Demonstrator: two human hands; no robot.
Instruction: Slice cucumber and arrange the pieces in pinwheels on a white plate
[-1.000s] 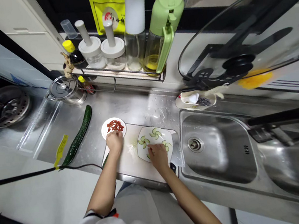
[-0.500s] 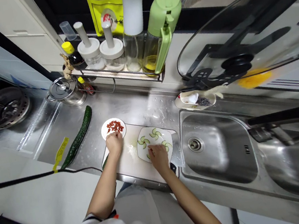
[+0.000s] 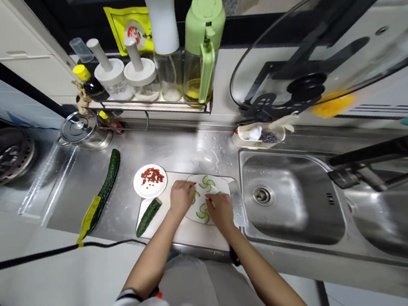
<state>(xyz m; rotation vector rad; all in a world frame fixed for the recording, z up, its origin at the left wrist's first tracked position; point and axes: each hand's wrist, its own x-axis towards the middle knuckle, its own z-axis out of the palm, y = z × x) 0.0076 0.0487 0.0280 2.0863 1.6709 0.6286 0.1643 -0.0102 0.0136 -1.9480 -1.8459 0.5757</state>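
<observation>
Left hand (image 3: 182,196) has quit the round plate (image 3: 139,189); I see it pinching a red bit (image 3: 194,183), left of the square plate's (image 3: 224,185) far-edge cucumber swirl (image 3: 207,183); right hand's (image 3: 221,211) hold unclear.

Both hands (image 3: 182,197) (image 3: 221,210) partly hide the plate (image 3: 223,186) of cucumber slices (image 3: 206,183).

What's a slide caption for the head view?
Left hand and right hand over a plate of cucumber slices, saucer of goji-like berries nearby.

From the person's head, one wide view looks forward and steeply down, over the left hand (image 3: 182,196) and right hand (image 3: 220,211), across the surface (image 3: 173,147) to the shelf (image 3: 167,102) beyond.
</observation>
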